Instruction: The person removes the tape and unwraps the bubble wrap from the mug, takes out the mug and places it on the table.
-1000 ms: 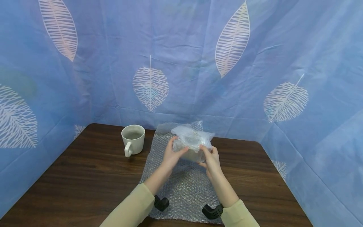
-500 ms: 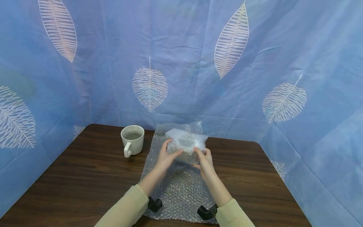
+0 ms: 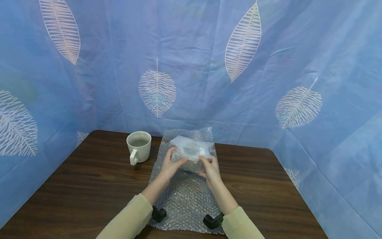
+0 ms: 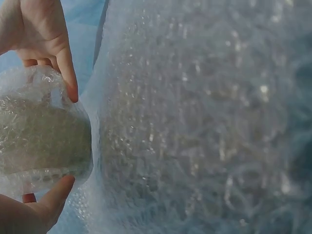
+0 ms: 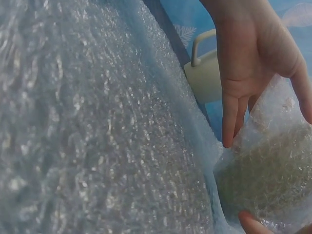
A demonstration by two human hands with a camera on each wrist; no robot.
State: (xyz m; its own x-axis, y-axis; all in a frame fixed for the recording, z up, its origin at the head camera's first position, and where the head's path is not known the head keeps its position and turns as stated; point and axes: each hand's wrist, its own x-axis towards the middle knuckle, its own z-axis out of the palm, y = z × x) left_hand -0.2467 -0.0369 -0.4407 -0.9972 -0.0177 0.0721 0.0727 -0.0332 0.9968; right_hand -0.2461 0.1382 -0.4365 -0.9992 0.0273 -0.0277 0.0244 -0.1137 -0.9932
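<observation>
A bundle (image 3: 194, 165) in clear bubble wrap sits between my two hands in the head view, its gathered wrap loose and crumpled on top. Something grey-green shows dimly through the layers; its kind is hidden. My left hand (image 3: 173, 166) grips the bundle's left side, thumb in front. On the right side my right hand (image 3: 210, 171) holds it, also with the thumb towards me. Beneath lies a long bubble wrap sheet (image 3: 186, 202). Whether the bundle touches that sheet, I cannot tell. The wrapped body (image 4: 44, 136) shows close up in the left wrist view.
A white mug (image 3: 143, 151) stands upright left of the sheet, handle towards me. The dark wooden table (image 3: 89, 186) ends at the back against a blue leaf-patterned curtain (image 3: 191, 83). A black wrist camera (image 3: 213, 221) sits on each wrist.
Both hands have shifted left with the bundle, over the middle of the sheet. Their grip looks the same. The mug and the sheet keep their places.
</observation>
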